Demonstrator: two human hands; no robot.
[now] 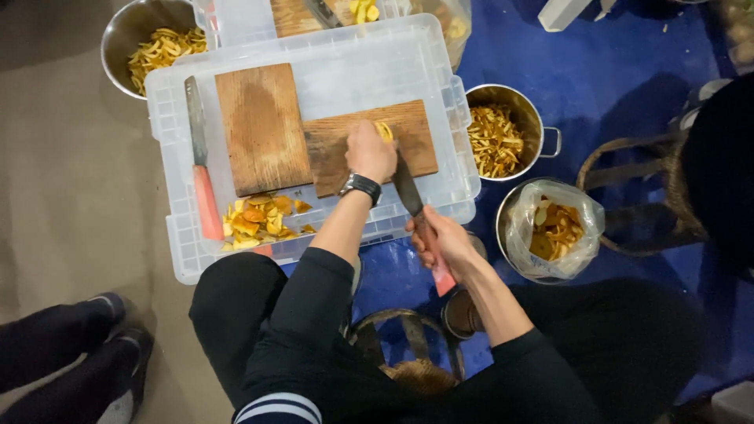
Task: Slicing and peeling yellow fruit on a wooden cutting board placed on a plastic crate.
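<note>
Blue floor covering is showing under an upturned clear plastic bin (181, 243) that is serving as a worktop, with two wooden boards lying on it. From the grip outward: the right hand (440, 239) is closing fully around the red handle of a knife (408, 192), whose blade is angling up toward the right-hand board (416, 145). The left hand (369, 153) is pressing down with curled fingers on a yellow peel piece (383, 130) near the far edge of that board, just beside the blade.

To cut well here, I judge the fingertips should be staying tucked back from the edge, the peel lying flat, and the board not sliding where it is overlapping the left-hand board (259, 129) — that overlap looks like it could rock.

Around them, a second red-handled knife (200, 169) is lying along the bin's left side, and a heap of orange and yellow peel chunks (259, 221) is sitting at the near edge. A steel bowl (129, 35) of strips is standing at far left, a steel pot (530, 118) of strips at right, and a bag-lined pot (585, 212) of peels nearer — all clear of the blade. Someone else's legs (71, 345) are resting at the near left.
</note>
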